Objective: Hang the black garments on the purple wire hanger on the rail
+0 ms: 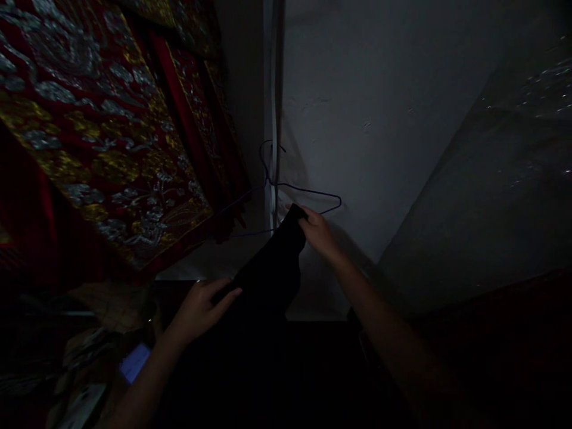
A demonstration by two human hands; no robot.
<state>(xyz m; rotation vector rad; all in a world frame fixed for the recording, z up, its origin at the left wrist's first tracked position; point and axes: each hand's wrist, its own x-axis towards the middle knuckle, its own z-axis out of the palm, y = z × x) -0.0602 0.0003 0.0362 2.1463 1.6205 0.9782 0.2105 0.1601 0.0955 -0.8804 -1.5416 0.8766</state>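
Note:
A black garment (pixel 272 268) is stretched between my two hands; its exact kind is lost in the dark. My right hand (pixel 318 229) pinches its upper end, right at the lower bar of a thin purple clothes hanger (pixel 308 189). Lower and to the left, my left hand (pixel 205 307) grips the garment's edge between thumb and fingers. The hanger's hook sits by a narrow pale strip running up the wall. Part of the hanger's lower bar is hidden behind the cloth and my right hand.
Red cloth with gold and silver embroidery (pixel 111 131) hangs at the left. Behind the hanger is a grey wall (pixel 357 119), with clear plastic sheeting (pixel 500 196) to the right. A lit screen (pixel 135 362) glows among dim clutter at lower left.

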